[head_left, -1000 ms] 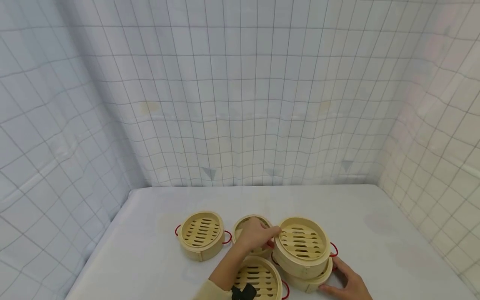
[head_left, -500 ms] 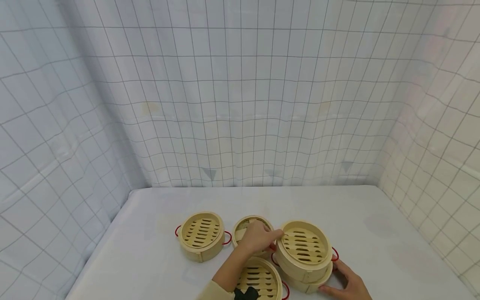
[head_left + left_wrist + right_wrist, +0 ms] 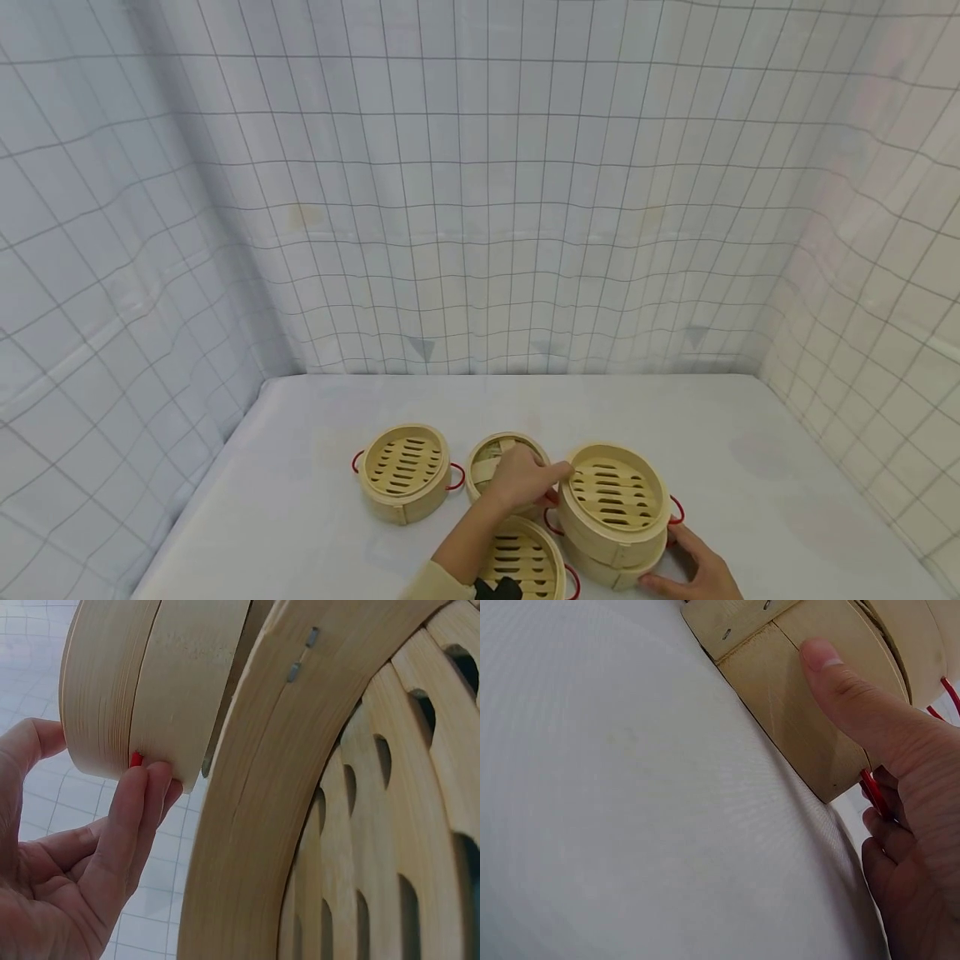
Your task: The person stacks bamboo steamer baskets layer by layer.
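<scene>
Two round bamboo steamer baskets with red handles stand stacked at the right of the group. My left hand (image 3: 521, 482) holds the upper steamer basket (image 3: 611, 496) by its left side, thumb on the rim and fingers by the red handle. In the left wrist view, the fingertips (image 3: 129, 791) press the basket wall beside that handle. My right hand (image 3: 697, 573) grips the lower steamer basket (image 3: 592, 567) at its right side. In the right wrist view, the thumb (image 3: 847, 690) lies on its wall, with other fingers behind the red handle (image 3: 876, 796). The upper basket sits almost squarely over the lower one.
Another slatted steamer basket (image 3: 407, 462) stands to the left. Behind my left hand is a smaller-looking round piece with a woven top (image 3: 487, 471), partly covered. One more slatted basket (image 3: 525, 558) lies below my left forearm. Gridded white sheets (image 3: 480, 208) surround the white table (image 3: 300, 500).
The upper basket has come down and slightly right, from offset over the lower basket to nearly aligned on it. My left hand moved with it; my right hand stayed almost still.
</scene>
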Action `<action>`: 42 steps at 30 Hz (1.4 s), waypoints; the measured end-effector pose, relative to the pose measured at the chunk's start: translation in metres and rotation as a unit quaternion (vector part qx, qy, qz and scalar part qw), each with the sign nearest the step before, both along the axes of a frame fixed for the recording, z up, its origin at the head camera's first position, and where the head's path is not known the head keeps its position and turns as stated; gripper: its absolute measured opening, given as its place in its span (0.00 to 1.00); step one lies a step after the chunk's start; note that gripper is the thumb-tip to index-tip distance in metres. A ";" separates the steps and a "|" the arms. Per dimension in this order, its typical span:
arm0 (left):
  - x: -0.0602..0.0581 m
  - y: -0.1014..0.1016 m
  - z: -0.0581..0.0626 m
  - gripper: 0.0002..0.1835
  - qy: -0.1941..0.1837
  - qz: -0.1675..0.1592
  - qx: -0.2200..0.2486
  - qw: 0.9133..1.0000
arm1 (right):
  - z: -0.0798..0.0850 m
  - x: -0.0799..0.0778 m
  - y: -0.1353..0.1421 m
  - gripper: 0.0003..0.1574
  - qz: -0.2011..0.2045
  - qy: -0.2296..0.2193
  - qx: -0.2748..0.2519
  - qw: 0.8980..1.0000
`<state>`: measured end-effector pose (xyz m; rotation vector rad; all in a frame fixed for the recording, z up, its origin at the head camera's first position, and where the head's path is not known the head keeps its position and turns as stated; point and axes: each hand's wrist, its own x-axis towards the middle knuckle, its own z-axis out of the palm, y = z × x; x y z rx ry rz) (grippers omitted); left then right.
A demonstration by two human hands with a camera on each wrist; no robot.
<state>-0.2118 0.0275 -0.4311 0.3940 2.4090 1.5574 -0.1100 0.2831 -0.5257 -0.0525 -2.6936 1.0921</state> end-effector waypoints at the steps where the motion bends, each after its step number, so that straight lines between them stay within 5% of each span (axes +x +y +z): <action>1: 0.000 0.000 0.000 0.23 -0.001 -0.002 0.000 1.000 | 0.001 0.000 0.000 0.50 0.000 -0.006 -0.002 1.000; 10: 0.002 0.002 -0.002 0.23 -0.007 -0.016 0.010 1.000 | 0.001 -0.002 -0.002 0.45 0.000 -0.039 -0.017 0.999; 18: 0.003 0.003 0.000 0.24 -0.007 -0.013 -0.001 1.000 | -0.001 -0.003 0.000 0.46 0.011 -0.020 -0.015 1.000; 28: 0.000 0.004 0.002 0.26 0.001 -0.009 -0.024 1.000 | -0.005 -0.006 0.002 0.43 0.022 0.061 -0.002 0.998; 42: 0.007 0.005 0.007 0.28 0.003 -0.017 -0.054 0.998 | -0.004 -0.002 0.000 0.39 0.024 0.053 -0.009 0.998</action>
